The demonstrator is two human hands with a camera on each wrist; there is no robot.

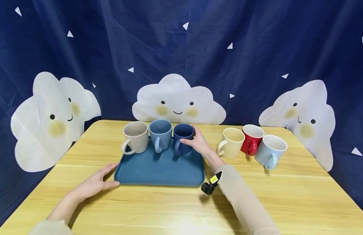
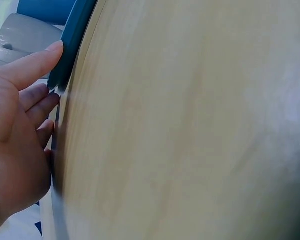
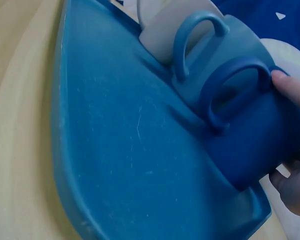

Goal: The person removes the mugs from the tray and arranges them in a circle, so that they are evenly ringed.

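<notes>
My right hand (image 1: 199,142) grips the dark blue mug (image 1: 184,130) from its right side, with the thumb by the handle in the right wrist view. This mug stands at the right of the back row on the blue tray (image 1: 157,173). Beside it are a medium blue mug (image 1: 160,130) and, at the left, a beige mug (image 1: 137,137), all with handles toward the front. My left hand (image 1: 94,183) rests at the tray's front left corner, thumb along the near edge and fingers along the left side. In the left wrist view its thumb touches the tray rim (image 2: 75,45).
Right of the tray, a cream mug (image 1: 232,143), a red mug (image 1: 252,138) and a light blue mug (image 1: 271,150) stand close together on the wooden table (image 1: 152,212). A dark blue curtain (image 1: 157,39) with white clouds hangs behind the table.
</notes>
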